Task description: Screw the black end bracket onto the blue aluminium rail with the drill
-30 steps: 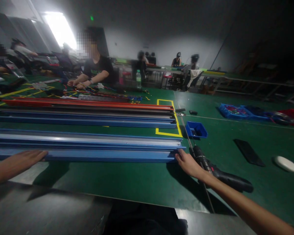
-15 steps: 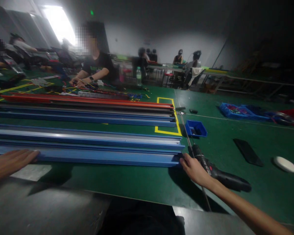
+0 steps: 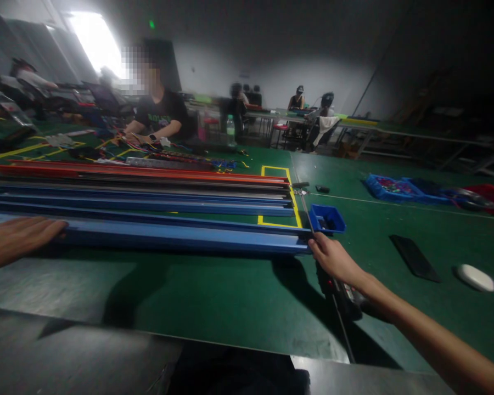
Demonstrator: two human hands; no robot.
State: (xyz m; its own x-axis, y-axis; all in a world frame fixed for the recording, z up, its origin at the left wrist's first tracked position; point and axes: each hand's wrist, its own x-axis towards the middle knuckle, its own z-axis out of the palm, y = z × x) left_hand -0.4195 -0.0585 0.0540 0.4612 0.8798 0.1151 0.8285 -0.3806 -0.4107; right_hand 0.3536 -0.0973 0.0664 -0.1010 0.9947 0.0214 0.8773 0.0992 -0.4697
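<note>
A long blue metal profile (image 3: pixel 181 236) spans the left and middle of the green table (image 3: pixel 214 296). My left hand (image 3: pixel 24 237) is closed over its left part, fingers pressed together. At its right end, my right hand (image 3: pixel 333 257) grips the tip between thumb and fingers. Behind it lie more long profiles: a blue one (image 3: pixel 214 206) and a red one (image 3: pixel 156 171), with dark ones between them. A black power drill (image 3: pixel 341 296) lies partly hidden beneath my right wrist and forearm.
A small blue bin (image 3: pixel 328 218) stands beyond my right hand. Farther right are a black flat object (image 3: pixel 415 258), a white oval object (image 3: pixel 476 277) and blue trays (image 3: pixel 391 187). Across the table, a person (image 3: pixel 160 118) handles wires; a bottle (image 3: pixel 230 131) stands nearby.
Both hands have moved away from the near table edge with the front blue profile, which now sits up against the profiles behind. My right arm covers more of the drill.
</note>
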